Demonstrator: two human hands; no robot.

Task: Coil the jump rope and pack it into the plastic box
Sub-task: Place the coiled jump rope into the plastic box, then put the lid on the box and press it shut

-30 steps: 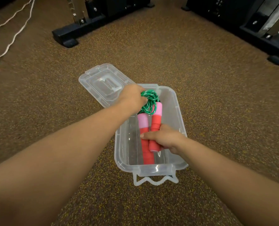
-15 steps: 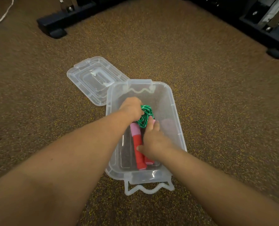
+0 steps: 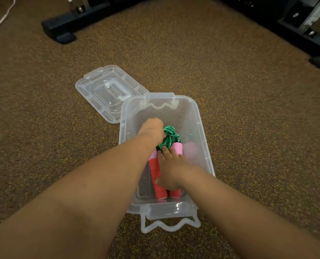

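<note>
Center frame: the jump rope (image 3: 177,149) lies inside the clear plastic box (image 3: 204,144). The left hand (image 3: 151,130) grips the green cord coil (image 3: 169,139), fingers curled. The right hand (image 3: 171,169) presses on the red handles (image 3: 160,191), fingers extended.

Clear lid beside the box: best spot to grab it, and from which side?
Probably the clear lid by its far-left short edge, coming from the left and above. It lies flat on the floor. That raised rim is free, while the opposite short edge sits against the plastic box.
</note>
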